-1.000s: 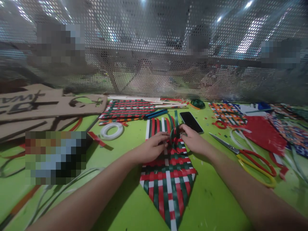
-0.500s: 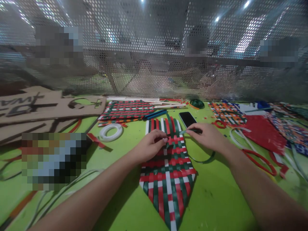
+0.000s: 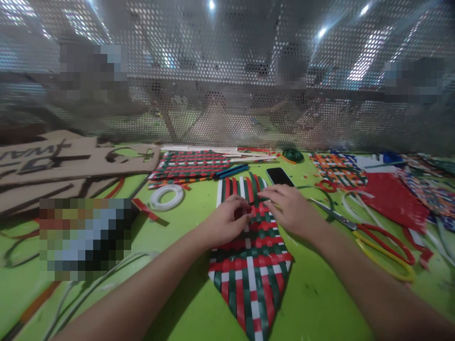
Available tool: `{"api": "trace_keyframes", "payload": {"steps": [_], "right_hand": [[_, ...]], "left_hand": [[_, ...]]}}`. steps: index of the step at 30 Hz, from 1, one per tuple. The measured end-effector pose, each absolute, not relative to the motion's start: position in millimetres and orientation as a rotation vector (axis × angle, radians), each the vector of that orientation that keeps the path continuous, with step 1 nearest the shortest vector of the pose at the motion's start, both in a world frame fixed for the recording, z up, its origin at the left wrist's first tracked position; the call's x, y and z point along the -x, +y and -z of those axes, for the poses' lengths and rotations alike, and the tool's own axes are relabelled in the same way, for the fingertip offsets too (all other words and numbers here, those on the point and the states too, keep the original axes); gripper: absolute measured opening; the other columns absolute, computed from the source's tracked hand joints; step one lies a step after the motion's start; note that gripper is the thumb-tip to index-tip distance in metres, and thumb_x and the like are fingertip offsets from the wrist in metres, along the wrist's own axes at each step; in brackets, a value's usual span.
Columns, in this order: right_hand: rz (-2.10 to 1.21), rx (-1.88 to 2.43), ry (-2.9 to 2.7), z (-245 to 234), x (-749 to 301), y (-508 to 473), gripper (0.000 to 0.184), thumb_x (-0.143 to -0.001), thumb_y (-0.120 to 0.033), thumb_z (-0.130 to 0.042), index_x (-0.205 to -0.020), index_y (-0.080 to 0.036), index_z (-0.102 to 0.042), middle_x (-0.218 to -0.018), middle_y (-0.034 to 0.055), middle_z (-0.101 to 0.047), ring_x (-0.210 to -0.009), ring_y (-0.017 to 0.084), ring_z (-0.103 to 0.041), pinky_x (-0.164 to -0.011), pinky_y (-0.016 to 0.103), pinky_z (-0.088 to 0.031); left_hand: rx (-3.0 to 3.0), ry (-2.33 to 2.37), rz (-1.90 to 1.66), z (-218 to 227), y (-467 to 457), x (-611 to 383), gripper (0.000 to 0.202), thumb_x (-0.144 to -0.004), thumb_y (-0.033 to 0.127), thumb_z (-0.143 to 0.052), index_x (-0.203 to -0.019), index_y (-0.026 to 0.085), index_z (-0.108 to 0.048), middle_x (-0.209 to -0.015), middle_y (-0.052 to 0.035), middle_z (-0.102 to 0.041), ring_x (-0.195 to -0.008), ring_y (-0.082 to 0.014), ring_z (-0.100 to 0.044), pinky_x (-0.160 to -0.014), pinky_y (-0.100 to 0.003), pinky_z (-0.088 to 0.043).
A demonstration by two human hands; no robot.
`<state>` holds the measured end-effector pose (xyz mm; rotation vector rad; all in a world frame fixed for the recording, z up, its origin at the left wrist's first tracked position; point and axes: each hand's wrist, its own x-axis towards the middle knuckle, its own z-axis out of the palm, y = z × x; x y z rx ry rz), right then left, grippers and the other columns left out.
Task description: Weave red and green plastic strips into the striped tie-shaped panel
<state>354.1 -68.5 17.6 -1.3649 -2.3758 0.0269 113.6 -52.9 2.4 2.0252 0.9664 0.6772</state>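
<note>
A woven mat of red, green and white strips [image 3: 253, 265] lies on the green table [image 3: 320, 303], its point toward me. My left hand [image 3: 227, 220] rests on the mat's upper part with fingers curled, pinching the strips. My right hand [image 3: 289, 208] lies just to its right, fingers pinched on a thin green strip [image 3: 256, 202] that runs across the loose upright strips [image 3: 245, 185]. The two hands nearly touch over the weave.
Scissors with red and yellow handles [image 3: 377, 241] lie to the right, a black phone [image 3: 279, 176] behind the mat, a white tape roll [image 3: 166, 197] to the left. Another woven mat [image 3: 188, 166], cardboard sheets [image 3: 71, 158], coloured scraps [image 3: 391, 194] and a perforated metal screen [image 3: 227, 85] surround the spot.
My right hand drew the green strip out to the right, then came back left onto the mat beside my left hand. The left hand has stayed on the weave.
</note>
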Motion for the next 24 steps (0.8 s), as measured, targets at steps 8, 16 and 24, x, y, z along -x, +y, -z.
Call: {"api": "trace_keyframes", "payload": {"steps": [8,16,24], "right_hand": [[-0.231,1.33,-2.289,4,-331,-56,0.027,-0.102,-0.025,-0.053,-0.119,-0.024,-0.074,-0.114,0.0108,-0.062,-0.102,0.025,-0.063,-0.094,0.042,-0.049],[-0.448,1.377,-2.129,11,-331,-51,0.016,-0.097,-0.02,-0.059,-0.102,-0.023,-0.074,-0.098,0.0058,-0.066,-0.088,0.019,-0.064,-0.082,0.033,-0.05],[-0.475,1.403,-2.131,11,-330,-50,0.014,-0.097,-0.022,-0.059,-0.099,-0.023,-0.073,-0.096,0.0056,-0.068,-0.089,0.02,-0.064,-0.081,0.033,-0.047]], "left_hand": [[-2.077,0.948,-0.699,-3,-54,-115,0.023,-0.095,0.034,-0.06,-0.104,0.017,-0.072,-0.114,-0.0113,-0.063,-0.104,-0.0237,-0.063,-0.1,-0.042,-0.051],[-1.664,0.884,-0.808,-5,-49,-113,0.031,-0.091,0.039,-0.067,-0.114,0.021,-0.075,-0.137,-0.0111,-0.063,-0.127,-0.0288,-0.059,-0.112,-0.047,-0.045],[-0.942,0.726,-0.877,-5,-44,-115,0.024,-0.082,0.034,-0.076,-0.097,0.015,-0.079,-0.113,-0.0131,-0.075,-0.122,-0.0291,-0.063,-0.116,-0.046,-0.041]]}}
